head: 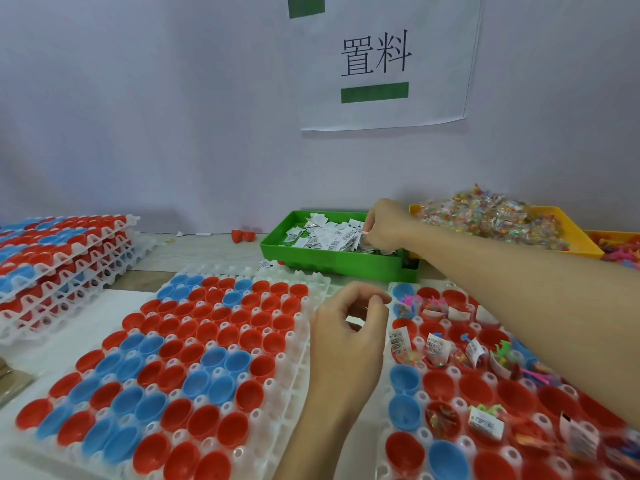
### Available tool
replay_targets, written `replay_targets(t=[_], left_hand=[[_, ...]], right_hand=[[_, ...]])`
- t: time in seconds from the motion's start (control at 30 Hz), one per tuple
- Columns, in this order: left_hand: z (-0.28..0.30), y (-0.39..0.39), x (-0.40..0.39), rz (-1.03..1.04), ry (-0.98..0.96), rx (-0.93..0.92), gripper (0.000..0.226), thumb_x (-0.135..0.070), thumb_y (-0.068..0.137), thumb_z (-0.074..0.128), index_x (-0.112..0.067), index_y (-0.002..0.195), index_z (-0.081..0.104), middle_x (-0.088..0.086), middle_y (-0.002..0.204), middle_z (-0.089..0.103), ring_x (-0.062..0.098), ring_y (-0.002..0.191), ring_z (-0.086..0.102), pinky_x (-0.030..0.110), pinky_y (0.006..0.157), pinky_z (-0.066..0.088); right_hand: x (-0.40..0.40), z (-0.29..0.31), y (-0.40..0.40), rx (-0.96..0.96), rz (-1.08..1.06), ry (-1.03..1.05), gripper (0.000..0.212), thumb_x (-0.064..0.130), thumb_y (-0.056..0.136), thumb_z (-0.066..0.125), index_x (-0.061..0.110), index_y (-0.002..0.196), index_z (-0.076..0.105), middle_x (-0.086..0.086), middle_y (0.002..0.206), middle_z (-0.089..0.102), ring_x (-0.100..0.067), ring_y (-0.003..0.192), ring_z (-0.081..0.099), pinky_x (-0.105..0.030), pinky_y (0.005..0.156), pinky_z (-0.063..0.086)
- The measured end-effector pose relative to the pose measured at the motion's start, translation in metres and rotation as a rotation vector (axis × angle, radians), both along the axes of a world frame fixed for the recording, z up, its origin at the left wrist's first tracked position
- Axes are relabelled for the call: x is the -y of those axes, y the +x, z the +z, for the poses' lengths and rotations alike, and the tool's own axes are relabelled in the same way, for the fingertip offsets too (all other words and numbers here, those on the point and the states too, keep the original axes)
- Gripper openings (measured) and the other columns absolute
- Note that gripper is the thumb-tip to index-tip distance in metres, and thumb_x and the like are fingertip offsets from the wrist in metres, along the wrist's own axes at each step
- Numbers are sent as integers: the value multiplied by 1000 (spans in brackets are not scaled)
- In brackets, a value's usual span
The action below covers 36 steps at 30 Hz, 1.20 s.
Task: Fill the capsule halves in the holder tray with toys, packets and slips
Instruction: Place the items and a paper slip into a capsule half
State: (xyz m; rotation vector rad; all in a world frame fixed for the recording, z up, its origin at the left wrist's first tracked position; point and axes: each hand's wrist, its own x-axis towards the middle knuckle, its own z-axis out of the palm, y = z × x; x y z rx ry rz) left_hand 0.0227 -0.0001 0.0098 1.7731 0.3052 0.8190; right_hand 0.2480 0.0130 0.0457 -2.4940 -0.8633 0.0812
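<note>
Two white holder trays lie in front of me. The left holder tray (304, 344) carries empty red and blue capsule halves (207, 344). In the right holder tray (387, 403), several halves hold paper slips (398, 341), candy packets and small coloured toys, while others are empty. My right hand (384, 223) reaches into the green tray (332, 263), its fingers curled into the pile of white slips (329, 233). My left hand (349, 334) hovers between the two holder trays, with fingers loosely curled and nothing in it.
A yellow tray (571, 233) heaped with clear candy packets stands at the back right, with an orange tray of pink toys (623, 249) beside it. A stack of loaded holder trays (69, 251) sits at the left. Loose red halves (242, 235) lie by the wall.
</note>
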Motion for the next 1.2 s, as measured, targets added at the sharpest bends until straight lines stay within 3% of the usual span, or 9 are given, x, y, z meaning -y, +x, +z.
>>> replay_targets(t=[0.13,0.33,0.47,0.6,0.77,0.9,1.0,1.2], left_hand=[[1,-1,1,-8,15,1,32,-3,91,56,-25,74,70,-10,73,69,5,70,63,16,64,49],[3,-3,2,-12,18,-1,33,-2,92,56,-27,74,70,-11,74,70,3,68,62,16,61,49],[3,-3,3,-1,22,-12,32,-4,92,56,-27,75,70,-11,76,70,3,68,62,17,61,49],[2,-2,1,19,43,-22,30,-6,93,56,-27,77,70,-13,77,70,5,71,63,18,61,50],[1,1,0,-7,-110,-9,24,-8,96,54,-19,83,70,1,74,71,14,64,65,21,53,48],[5,1,2,-112,-395,-37,27,-24,99,55,-9,84,71,10,73,73,18,56,62,21,45,44],[6,1,5,-267,-477,-62,37,-38,92,61,-6,78,74,17,78,72,19,54,59,19,43,41],[6,-3,11,-493,-515,-8,20,-26,76,71,-6,81,75,13,77,69,16,56,54,19,50,38]], right_hand=[[12,4,1,35,-50,144,15,4,88,72,6,103,75,-13,115,70,-25,107,64,-24,78,45],[28,10,0,44,-83,283,8,6,88,73,9,95,74,-13,112,68,-23,96,62,-23,80,44],[34,13,-2,36,-60,296,10,8,89,73,14,82,69,-8,97,66,-22,94,63,-25,78,44],[42,19,-11,28,-31,341,8,15,91,72,17,83,69,-5,94,70,-20,91,66,-26,77,47],[72,25,-54,-59,83,487,12,15,94,68,19,84,65,1,87,72,-14,63,72,-18,52,50],[115,24,-99,-15,223,509,12,12,88,74,20,80,71,5,74,73,-4,66,71,-18,66,56],[145,26,-123,-39,350,494,9,3,83,77,12,85,76,4,80,74,-6,76,73,-20,76,58],[171,27,-138,25,411,532,6,1,83,76,5,87,79,-2,90,71,-13,82,71,-29,79,60]])
